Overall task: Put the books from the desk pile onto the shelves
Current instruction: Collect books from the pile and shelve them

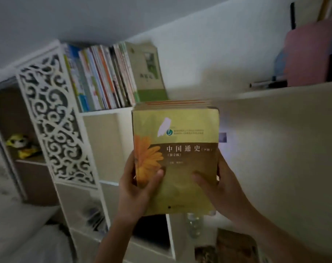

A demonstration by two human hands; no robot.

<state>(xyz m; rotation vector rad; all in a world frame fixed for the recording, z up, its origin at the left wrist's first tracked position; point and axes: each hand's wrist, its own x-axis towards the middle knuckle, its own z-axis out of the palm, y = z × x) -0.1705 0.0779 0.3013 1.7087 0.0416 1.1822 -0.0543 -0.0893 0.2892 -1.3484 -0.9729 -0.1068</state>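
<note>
Left hand [136, 188], right hand [221, 186] gripping stacked yellow glossy books [180, 168]

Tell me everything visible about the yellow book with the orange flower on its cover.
The yellow book is a paperback with an orange flower at the left, a brown title band with Chinese characters and a white logo shape above. It fronts a small stack held upright before the shelves. The left hand and right hand grip its sides, thumbs on the cover.

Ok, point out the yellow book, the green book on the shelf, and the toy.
yellow book [182, 128]: head view, upper front cover.
green book [150, 73]: head view, front cover.
toy [21, 144]: head view, its middle.
</note>
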